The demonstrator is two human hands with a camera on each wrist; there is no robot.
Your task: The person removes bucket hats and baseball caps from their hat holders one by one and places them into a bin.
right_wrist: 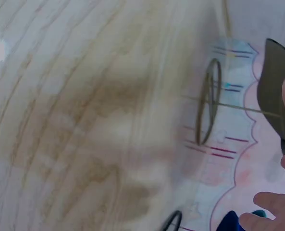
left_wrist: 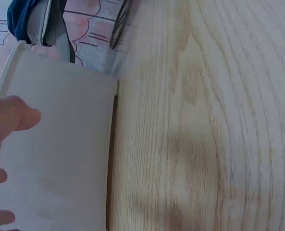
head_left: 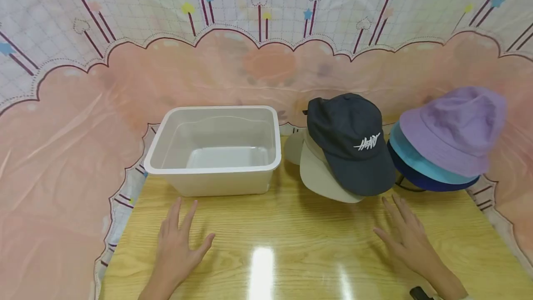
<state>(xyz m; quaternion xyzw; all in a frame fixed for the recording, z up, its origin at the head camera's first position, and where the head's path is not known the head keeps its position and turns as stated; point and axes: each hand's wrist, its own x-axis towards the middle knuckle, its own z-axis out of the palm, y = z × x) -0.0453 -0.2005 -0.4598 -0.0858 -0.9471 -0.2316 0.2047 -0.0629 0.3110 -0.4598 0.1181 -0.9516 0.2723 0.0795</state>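
Note:
Fingers spread, my left hand (head_left: 176, 244) hovers over the table in front of a white plastic bin (head_left: 225, 183) and holds nothing. In the left wrist view its thumb (left_wrist: 17, 115) shows before the bin's side wall. My right hand (head_left: 405, 240), also spread and holding nothing, is just in front of a black cap (head_left: 347, 128) with white lettering. Under that cap sits a beige cap (head_left: 320, 175). To the right is a stack of bucket hats: a purple one (head_left: 454, 128) on top, a light blue one (head_left: 429, 161) below, a navy one (head_left: 441, 183) lowest.
The bin, caps and hats stand along the back of a wooden table (head_left: 250, 226). Behind hangs a pink patterned cloth (head_left: 250, 68). A thin wire ring (right_wrist: 208, 101), seemingly a stand base, shows beneath the hats. A dark band (head_left: 420, 293) circles the right wrist.

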